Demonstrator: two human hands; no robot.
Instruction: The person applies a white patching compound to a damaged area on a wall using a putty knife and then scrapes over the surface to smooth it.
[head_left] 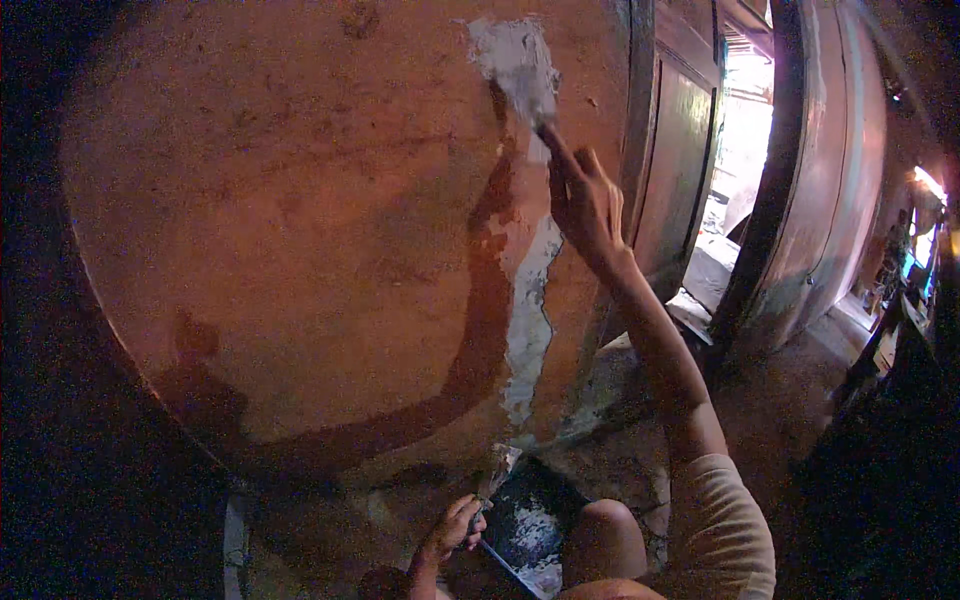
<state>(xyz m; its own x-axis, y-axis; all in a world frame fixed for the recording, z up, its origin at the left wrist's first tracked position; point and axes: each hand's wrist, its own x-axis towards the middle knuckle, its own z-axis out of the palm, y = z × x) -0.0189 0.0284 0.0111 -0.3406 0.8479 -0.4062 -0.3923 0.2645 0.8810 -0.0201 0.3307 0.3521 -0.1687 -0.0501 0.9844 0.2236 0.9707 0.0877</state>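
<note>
My right hand [588,205], arm stretched up, grips the handle of a putty knife [543,128]. Its blade lies against a white filler patch [515,62] high on the orange-brown wall [330,220]. Below that hand, a jagged strip of white filler [530,320] runs down the wall almost to the floor. Low in front of me, my left hand [460,525] is closed around a flat tool [503,462] smeared with white, probably a second putty knife; its handle is mostly hidden in the fingers. Beside it is a dark tray [565,490] with white paste in it.
A wooden door [675,150] stands to the right of the wall, with a bright opening beside it. Further right is another reddish wall section [830,170]. My bent knee [605,535] is close to the tray. The shadow of my arm falls across the wall.
</note>
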